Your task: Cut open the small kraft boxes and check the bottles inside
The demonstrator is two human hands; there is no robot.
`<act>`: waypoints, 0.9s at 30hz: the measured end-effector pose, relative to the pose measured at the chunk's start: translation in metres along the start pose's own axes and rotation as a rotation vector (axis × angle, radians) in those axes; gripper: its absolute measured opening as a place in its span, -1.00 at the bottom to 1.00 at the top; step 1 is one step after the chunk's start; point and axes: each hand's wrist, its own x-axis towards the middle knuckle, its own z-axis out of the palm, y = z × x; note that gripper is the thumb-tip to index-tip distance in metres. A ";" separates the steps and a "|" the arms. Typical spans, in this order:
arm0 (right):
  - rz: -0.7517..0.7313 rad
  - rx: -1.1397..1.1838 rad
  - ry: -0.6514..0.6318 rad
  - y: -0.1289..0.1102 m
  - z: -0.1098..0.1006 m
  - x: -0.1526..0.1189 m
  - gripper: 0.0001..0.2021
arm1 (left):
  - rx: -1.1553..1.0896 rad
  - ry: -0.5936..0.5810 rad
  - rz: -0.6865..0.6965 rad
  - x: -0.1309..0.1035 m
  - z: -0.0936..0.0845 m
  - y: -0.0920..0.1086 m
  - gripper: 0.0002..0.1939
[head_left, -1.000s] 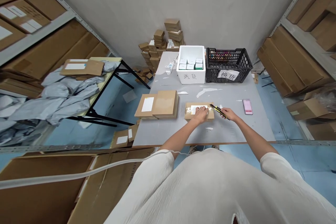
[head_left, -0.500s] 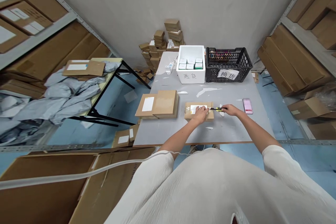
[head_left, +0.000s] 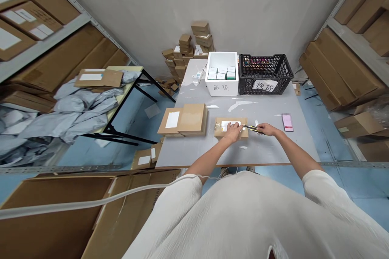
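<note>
A small taped cardboard box (head_left: 222, 132) with a white label lies near the front of the grey table (head_left: 194, 149). My left hand (head_left: 233, 132) rests on the box's top with its fingers spread over the label. In my right hand (head_left: 266, 129), just right of the box, is a black and yellow tool, perhaps a cutter (head_left: 252, 128); its tip reaches the box's right end. The fingers of that hand are wrapped round the tool.
Left of the box lie two flat cartons (head_left: 191, 119). A white foam bin (head_left: 221, 89) with small boxes and a black crate (head_left: 264, 75) stand at the back. A phone (head_left: 287, 122) lies at the right. A side table (head_left: 126, 97) holds grey parcels.
My right hand has moved slightly down toward me, and the tool is now tilted a little more. My left hand stays on the box.
</note>
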 end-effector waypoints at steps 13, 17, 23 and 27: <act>0.056 0.279 0.161 0.017 0.007 -0.013 -0.58 | -0.132 0.064 0.015 0.004 0.008 -0.010 -0.16; -0.001 0.210 0.263 0.009 0.011 -0.025 -0.57 | -0.160 0.188 -0.072 0.013 0.005 -0.016 -0.41; -0.131 -0.202 0.312 -0.002 0.022 -0.037 -0.61 | -0.077 0.182 -0.132 0.026 0.005 -0.028 -0.29; -0.112 -0.455 0.317 -0.005 0.033 -0.036 -0.57 | -0.068 0.157 -0.128 0.033 0.010 -0.032 -0.25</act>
